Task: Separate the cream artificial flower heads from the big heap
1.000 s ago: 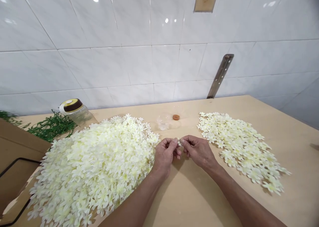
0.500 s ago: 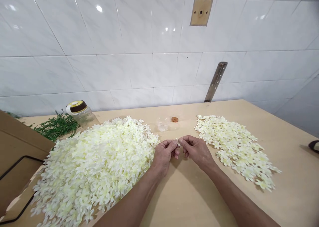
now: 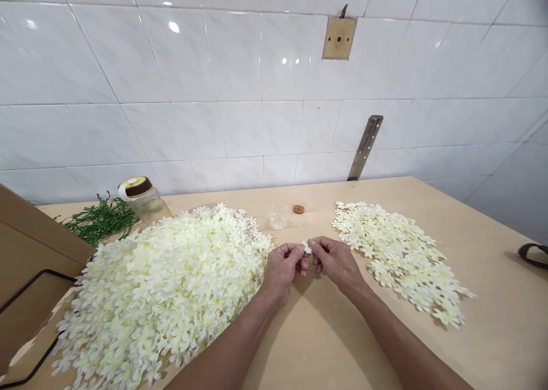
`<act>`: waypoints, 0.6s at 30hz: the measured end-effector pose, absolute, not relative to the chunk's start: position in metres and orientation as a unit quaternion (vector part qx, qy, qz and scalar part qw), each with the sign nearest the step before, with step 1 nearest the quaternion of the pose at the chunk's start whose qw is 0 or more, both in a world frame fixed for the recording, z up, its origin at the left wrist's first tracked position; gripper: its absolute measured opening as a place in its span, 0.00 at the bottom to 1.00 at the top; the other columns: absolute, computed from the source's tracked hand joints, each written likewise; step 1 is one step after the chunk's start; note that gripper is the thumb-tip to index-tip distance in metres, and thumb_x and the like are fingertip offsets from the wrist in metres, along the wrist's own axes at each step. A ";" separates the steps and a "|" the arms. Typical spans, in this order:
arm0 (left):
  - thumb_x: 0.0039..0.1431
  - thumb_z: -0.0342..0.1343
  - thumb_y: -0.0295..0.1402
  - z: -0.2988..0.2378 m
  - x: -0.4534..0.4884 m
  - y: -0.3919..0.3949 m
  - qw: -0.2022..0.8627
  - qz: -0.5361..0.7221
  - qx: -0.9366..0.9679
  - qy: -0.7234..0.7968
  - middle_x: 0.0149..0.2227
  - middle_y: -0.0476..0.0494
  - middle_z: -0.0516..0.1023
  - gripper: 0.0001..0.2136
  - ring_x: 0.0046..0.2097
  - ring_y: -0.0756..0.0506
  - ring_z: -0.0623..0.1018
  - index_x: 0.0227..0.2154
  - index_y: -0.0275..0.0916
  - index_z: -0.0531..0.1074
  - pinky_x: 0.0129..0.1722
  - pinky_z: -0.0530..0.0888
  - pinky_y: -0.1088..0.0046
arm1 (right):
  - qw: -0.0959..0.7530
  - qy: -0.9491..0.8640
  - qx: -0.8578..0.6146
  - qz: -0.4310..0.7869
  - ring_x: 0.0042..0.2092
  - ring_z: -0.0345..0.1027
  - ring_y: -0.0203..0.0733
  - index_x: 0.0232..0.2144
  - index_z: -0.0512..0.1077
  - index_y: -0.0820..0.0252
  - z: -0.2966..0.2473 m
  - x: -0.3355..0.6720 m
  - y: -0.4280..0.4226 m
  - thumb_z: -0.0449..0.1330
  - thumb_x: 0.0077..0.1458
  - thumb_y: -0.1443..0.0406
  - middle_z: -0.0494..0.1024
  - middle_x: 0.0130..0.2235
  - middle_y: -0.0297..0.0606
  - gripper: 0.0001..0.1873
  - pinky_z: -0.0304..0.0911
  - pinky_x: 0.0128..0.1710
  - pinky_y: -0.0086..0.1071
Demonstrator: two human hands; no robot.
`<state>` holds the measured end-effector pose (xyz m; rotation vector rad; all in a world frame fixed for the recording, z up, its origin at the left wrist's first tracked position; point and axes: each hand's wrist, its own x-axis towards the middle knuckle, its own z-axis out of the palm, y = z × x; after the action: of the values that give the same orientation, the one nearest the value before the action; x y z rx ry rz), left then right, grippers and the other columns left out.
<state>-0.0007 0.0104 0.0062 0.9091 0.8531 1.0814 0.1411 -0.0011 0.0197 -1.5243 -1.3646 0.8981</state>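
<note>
Between my fingertips is a small white artificial flower (image 3: 307, 247), partly covered by the fingers. My left hand (image 3: 286, 267) pinches it from the left, and my right hand (image 3: 335, 260) pinches its other side. To the left, close by my left hand, lies a large heap of cream-white artificial flowers (image 3: 171, 281). A smaller, flatter spread of the same flowers (image 3: 398, 253) lies to the right, beyond my right wrist. Both forearms rest low over the table (image 3: 317, 344).
Behind my hands are a clear plastic piece (image 3: 279, 216) and a brown round object (image 3: 298, 209). A bottle with a brown and yellow lid (image 3: 148, 198) stands beside green artificial foliage (image 3: 100, 218). At the left is a cardboard box (image 3: 34, 264); a black loop (image 3: 533, 254) lies far right.
The view has tilted up slightly. My hands stay together, and more of the small flower shows between the fingertips now.
</note>
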 end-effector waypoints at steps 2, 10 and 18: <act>0.53 0.61 0.40 0.003 0.002 0.010 0.646 0.485 0.427 0.406 0.19 0.49 0.74 0.12 0.18 0.53 0.68 0.26 0.34 0.73 0.21 0.66 0.77 | 0.435 -0.549 -0.617 0.359 0.20 0.66 0.37 0.23 0.70 0.59 0.020 0.141 -0.001 0.57 0.56 0.51 0.71 0.19 0.32 0.19 0.62 0.22 0.28; 0.54 0.58 0.40 0.000 0.008 0.009 0.588 0.486 0.472 0.442 0.16 0.51 0.72 0.11 0.17 0.53 0.68 0.26 0.36 0.72 0.19 0.66 0.78 | 0.436 -0.522 -0.649 0.340 0.18 0.66 0.35 0.20 0.68 0.58 0.020 0.145 0.002 0.56 0.56 0.51 0.71 0.19 0.31 0.21 0.62 0.20 0.28; 0.52 0.59 0.40 0.002 0.008 0.009 0.595 0.495 0.457 0.438 0.16 0.51 0.72 0.11 0.16 0.53 0.68 0.25 0.36 0.71 0.19 0.65 0.79 | 0.540 -0.462 -0.646 0.278 0.16 0.64 0.32 0.27 0.71 0.61 0.050 0.160 0.013 0.58 0.55 0.51 0.72 0.21 0.31 0.19 0.60 0.18 0.26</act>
<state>0.0081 0.0086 0.0024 1.0615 1.0170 1.1495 0.1600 0.0134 0.0496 -1.5358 -1.0986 0.6600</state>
